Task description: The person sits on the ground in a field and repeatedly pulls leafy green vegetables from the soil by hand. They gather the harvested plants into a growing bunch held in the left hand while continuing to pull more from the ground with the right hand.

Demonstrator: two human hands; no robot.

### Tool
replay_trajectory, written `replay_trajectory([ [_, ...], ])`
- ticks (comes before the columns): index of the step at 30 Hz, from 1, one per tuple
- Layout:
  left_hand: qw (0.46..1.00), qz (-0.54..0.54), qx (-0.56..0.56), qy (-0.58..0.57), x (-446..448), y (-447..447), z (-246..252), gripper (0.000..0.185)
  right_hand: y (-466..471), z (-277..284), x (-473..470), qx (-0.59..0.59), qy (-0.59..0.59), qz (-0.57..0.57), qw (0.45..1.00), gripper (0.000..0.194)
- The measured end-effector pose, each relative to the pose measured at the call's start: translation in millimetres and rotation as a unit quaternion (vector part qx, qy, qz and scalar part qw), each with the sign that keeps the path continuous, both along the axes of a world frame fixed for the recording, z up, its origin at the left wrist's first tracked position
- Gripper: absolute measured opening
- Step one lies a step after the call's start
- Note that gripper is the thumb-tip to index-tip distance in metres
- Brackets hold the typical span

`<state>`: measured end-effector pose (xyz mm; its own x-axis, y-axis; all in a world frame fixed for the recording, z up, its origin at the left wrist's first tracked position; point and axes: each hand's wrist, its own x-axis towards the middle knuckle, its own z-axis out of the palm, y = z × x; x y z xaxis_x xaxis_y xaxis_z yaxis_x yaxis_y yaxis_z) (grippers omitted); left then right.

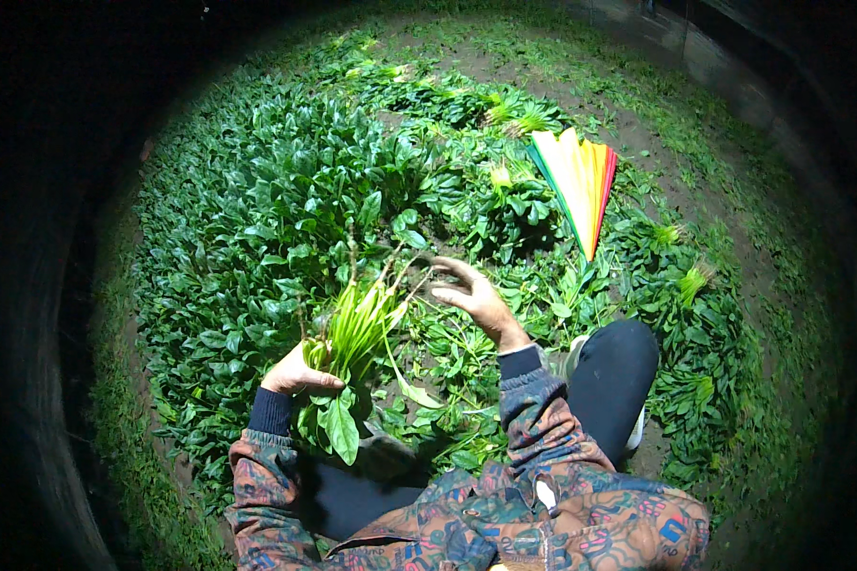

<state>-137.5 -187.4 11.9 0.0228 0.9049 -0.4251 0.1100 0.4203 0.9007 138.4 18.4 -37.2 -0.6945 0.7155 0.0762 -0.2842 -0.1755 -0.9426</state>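
My left hand (301,372) grips a bunch of spinach (353,321) around its stems. The bunch is held with its pale stems and roots pointing up and away from me, while its leaves hang below the hand. Just right of the root ends is my right hand (482,300), fingers apart and blurred by motion. I see nothing held in it; whether its fingertips touch the thin roots is unclear. One long loose leaf (416,391) droops from the right side of the bunch.
Dense standing spinach (257,221) fills the left. Cut bunches (696,278) lie along the right, and more bunches (521,118) at the far side. A folded fan-shaped thing (578,178), striped yellow, red and green, lies on the leaves. My bent knee (614,378) is at right.
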Motion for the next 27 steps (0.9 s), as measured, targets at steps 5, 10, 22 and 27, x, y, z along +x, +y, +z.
replay_trajectory([
  [5,0.998,-0.004,-0.024,0.054,10,0,-5,0.078,-23,6,-23,-0.032,-0.027,0.08,0.996,0.027],
  [10,0.994,-0.035,-0.005,0.101,16,1,4,0.063,-25,5,-28,0.014,0.078,0.024,0.997,0.005],
  [22,0.99,-0.093,-0.035,0.101,11,4,-10,0.047,-11,-1,-23,0.466,-0.118,-0.164,0.861,0.042],
  [27,0.976,-0.144,-0.013,0.162,13,5,-14,0.05,-28,-14,-32,0.453,-0.112,-0.134,0.874,0.023],
])
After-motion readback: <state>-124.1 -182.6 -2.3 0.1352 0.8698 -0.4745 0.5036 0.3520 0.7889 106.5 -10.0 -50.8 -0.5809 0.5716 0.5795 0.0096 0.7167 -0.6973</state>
